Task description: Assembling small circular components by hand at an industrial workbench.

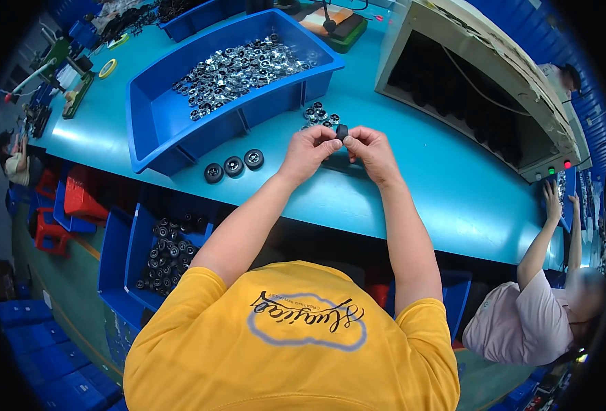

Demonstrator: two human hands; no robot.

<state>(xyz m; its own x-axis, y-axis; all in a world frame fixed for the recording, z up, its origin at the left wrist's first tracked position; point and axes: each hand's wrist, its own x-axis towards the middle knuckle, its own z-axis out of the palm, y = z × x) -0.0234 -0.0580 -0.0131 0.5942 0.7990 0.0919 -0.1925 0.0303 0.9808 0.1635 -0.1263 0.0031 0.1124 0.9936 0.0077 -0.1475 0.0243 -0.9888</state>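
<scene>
Between the fingertips of my left hand [308, 151] and my right hand [371, 152] is a small black tyre [342, 131], pinched from both sides just above the table. Whether a wheel hub sits inside it cannot be seen. Just beyond my left fingers lies a small group of shiny chrome wheel hubs [318, 114]. To the left of my left hand, three black-tyred wheels [233, 166] rest in a row near the table's front edge, their silver centres facing up.
A large blue bin [179, 154] of chrome hubs stands on the teal table [412, 185]. To the right is a beige machine [477, 89] with a dark opening. Below the edge, a blue crate [133, 257] holds finished-looking wheels. A co-worker [532, 315] works at the right.
</scene>
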